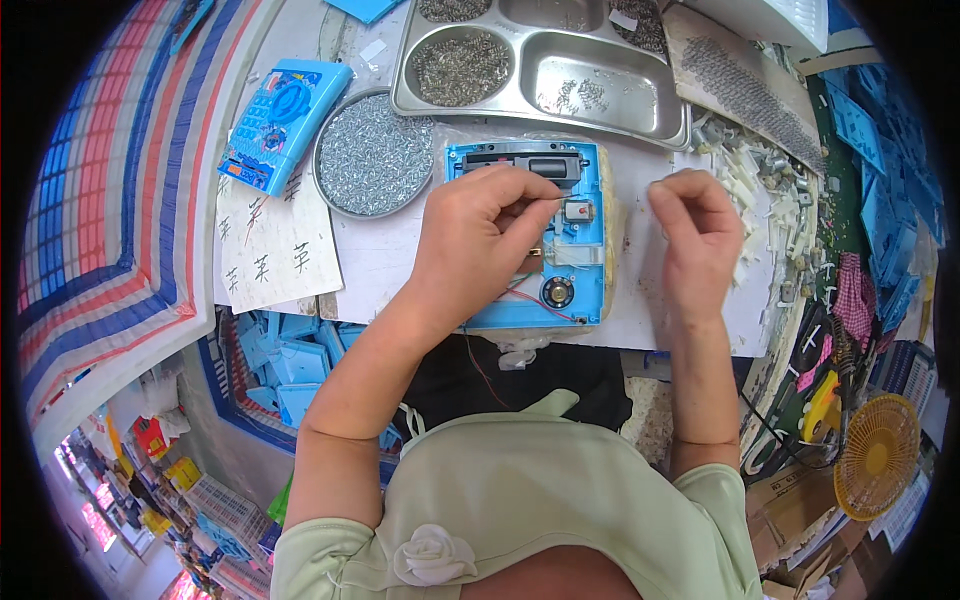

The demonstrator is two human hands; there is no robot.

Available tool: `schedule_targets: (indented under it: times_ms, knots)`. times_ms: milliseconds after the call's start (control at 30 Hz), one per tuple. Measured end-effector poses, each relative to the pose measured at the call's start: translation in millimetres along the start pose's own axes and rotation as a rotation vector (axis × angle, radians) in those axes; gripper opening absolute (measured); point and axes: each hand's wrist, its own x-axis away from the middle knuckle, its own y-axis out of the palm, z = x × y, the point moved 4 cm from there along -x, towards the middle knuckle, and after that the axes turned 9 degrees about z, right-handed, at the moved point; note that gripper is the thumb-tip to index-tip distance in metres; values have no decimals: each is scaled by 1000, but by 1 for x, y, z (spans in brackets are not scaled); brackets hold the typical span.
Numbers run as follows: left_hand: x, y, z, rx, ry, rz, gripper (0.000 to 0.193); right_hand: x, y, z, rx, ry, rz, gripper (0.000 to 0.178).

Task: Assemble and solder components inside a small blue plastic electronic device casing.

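Note:
An opened blue plastic casing (592, 311) lies in front of me on a padded support. Inside it are a black mechanism (552, 170), a small silver motor (579, 211), a round speaker (557, 292) and thin coloured wires. My left hand (482, 228) is over the casing's left half, thumb and forefinger pinched beside the motor. Whatever that pinch holds is too small to tell, and the hand hides part of the casing. To the right of the casing, above the white table, my right hand (697, 240) has its thumb and forefinger pressed together; anything between them is hidden.
A round dish of small silver screws (375, 150) and a finished-looking blue case (285, 125) stand left. Behind sits a metal compartment tray (540, 118) with small metal parts. White plastic pieces (745, 200) and a board of small parts (745, 85) lie right. A yellow fan (877, 457) stands lower right.

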Motion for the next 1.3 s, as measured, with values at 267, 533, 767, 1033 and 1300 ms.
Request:
schedule_targets:
  times_ms: [267, 533, 767, 1033, 1300]
  knots:
    - [1, 3, -1, 26, -117, -49, 9, -2, 30, -17, 369, -274, -236, 19]
    - [7, 6, -10, 88, -206, 21, 11, 7, 33, -7, 288, -65, -153, 13]
    - [6, 9, 8, -329, 519, 97, 12, 14, 38, -34, 655, -906, -94, 16]
    - [4, 7, 9, -381, 416, -4, 11, 29, -73, -45, 578, -546, 150, 16]
    - [10, 15, 13, -563, 550, 50, 14, 135, -360, -20, -287, -19, 825, 22]
